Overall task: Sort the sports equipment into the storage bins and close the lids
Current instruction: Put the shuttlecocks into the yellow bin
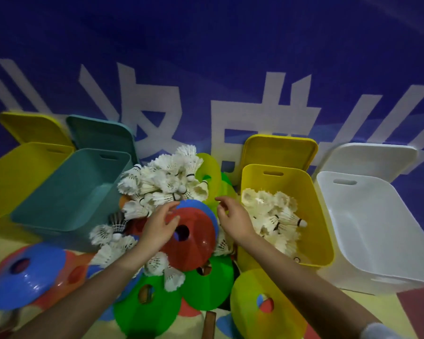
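White shuttlecocks (pixel 167 177) heap between the teal bin (pixel 66 192) and the yellow bin (pixel 321 216), corks pointing every way. I see my left hand (pixel 157 228) spread loosely over the red cone (pixel 194 243), my right hand (pixel 233 216) relaxed, holding nothing, beside the yellow bin's near edge.

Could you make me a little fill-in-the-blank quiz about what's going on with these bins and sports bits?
1. The shuttlecocks already sorted lie in the ____ bin.
2. The white bin has its lid ____.
3. The left hand rests on a ____ disc cone.
4. The right hand holds ____.

Missing words: yellow; open; red; nothing
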{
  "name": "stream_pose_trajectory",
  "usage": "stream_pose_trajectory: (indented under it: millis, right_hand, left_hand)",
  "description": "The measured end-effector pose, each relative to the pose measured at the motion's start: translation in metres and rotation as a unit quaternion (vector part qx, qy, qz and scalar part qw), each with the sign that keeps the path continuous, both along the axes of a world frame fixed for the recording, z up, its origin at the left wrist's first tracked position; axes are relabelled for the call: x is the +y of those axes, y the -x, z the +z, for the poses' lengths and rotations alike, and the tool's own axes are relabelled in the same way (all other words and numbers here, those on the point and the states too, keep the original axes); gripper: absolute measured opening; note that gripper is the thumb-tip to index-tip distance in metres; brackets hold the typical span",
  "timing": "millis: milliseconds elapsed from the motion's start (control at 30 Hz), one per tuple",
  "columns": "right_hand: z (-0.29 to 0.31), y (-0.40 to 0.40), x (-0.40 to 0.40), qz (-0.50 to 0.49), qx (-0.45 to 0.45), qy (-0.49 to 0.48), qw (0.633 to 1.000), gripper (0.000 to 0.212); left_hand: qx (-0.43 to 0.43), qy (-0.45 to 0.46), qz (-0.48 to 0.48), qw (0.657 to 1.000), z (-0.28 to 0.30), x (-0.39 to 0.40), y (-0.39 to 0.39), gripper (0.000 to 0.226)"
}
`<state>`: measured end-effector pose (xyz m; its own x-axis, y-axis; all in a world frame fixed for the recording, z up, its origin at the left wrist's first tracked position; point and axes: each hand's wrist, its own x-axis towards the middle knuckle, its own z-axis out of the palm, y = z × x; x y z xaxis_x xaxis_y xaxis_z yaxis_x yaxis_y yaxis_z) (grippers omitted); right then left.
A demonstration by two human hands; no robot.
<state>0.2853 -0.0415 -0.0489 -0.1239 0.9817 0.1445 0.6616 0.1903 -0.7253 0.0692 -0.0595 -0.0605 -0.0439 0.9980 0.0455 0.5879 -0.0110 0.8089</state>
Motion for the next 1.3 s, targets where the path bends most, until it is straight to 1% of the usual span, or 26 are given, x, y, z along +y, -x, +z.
stream_pose_trajectory:
  millis: [133,200,267,367,433,533,600,667,733,800,900,967,1000,1067,1133,1200,1300]
  right_hand:
    - [-0.016,0.053,-0.007,0.050,-0.018,0.026,0.998,0.034]
    - [-0.021,0.076,-0.012,0.076,-0.033,0.036,0.996,0.034]
    - [-0.029,0.098,-0.019,0.106,-0.045,0.041,0.993,0.032]
    - [-0.048,0.125,-0.033,0.154,-0.077,0.061,0.983,0.033]
    - [-0.066,0.137,-0.042,0.180,-0.130,0.074,0.972,0.044]
    - [-0.087,0.148,-0.056,0.204,-0.227,0.111,0.946,0.063]
    - [-0.096,0.153,-0.065,0.196,-0.290,0.127,0.928,0.073]
    - [-0.103,0.157,-0.072,0.172,-0.328,0.130,0.920,0.079]
    - [-0.107,0.161,-0.075,0.144,-0.335,0.125,0.923,0.079]
    - [-0.108,0.166,-0.077,0.118,-0.327,0.120,0.930,0.074]
    - [-0.106,0.175,-0.080,0.091,-0.301,0.126,0.941,0.064]
    - [-0.105,0.176,-0.081,0.079,-0.264,0.138,0.951,0.060]
    - [-0.105,0.175,-0.081,0.071,-0.243,0.142,0.957,0.058]
    - [-0.103,0.170,-0.078,0.056,-0.204,0.148,0.966,0.056]
    - [-0.100,0.165,-0.077,0.049,-0.172,0.149,0.973,0.057]
    - [-0.096,0.162,-0.077,0.039,-0.138,0.142,0.979,0.057]
    - [-0.087,0.156,-0.080,0.008,-0.094,0.125,0.988,0.055]
  left_hand:
    - [0.018,0.032,0.015,0.999,-0.011,-0.023,0.062,0.033]
    - [0.042,0.047,0.014,0.998,-0.022,-0.034,0.089,0.033]
    - [0.079,0.066,0.003,0.995,-0.032,-0.043,0.111,0.035]
    - [0.167,0.093,-0.048,0.980,-0.045,-0.054,0.128,0.041]
    - [0.197,0.103,-0.074,0.972,-0.056,-0.062,0.132,0.044]
    - [0.188,0.120,-0.083,0.971,-0.071,-0.070,0.135,0.049]
    - [0.193,0.121,-0.075,0.971,-0.078,-0.068,0.132,0.052]
    - [0.214,0.123,-0.060,0.967,-0.080,-0.059,0.128,0.053]
    - [0.247,0.131,-0.049,0.959,-0.078,-0.050,0.122,0.052]
    - [0.275,0.142,-0.037,0.950,-0.079,-0.043,0.117,0.053]
    - [0.282,0.152,-0.020,0.947,-0.080,-0.035,0.114,0.051]
    - [0.252,0.156,-0.018,0.955,-0.079,-0.031,0.116,0.049]
    - [0.220,0.155,-0.019,0.963,-0.078,-0.031,0.118,0.047]
    - [0.135,0.159,-0.012,0.978,-0.077,-0.031,0.121,0.045]
    - [0.043,0.160,-0.001,0.986,-0.075,-0.034,0.126,0.048]
    - [-0.038,0.151,0.004,0.988,-0.071,-0.037,0.129,0.049]
    - [-0.111,0.132,0.003,0.985,-0.057,-0.043,0.130,0.046]
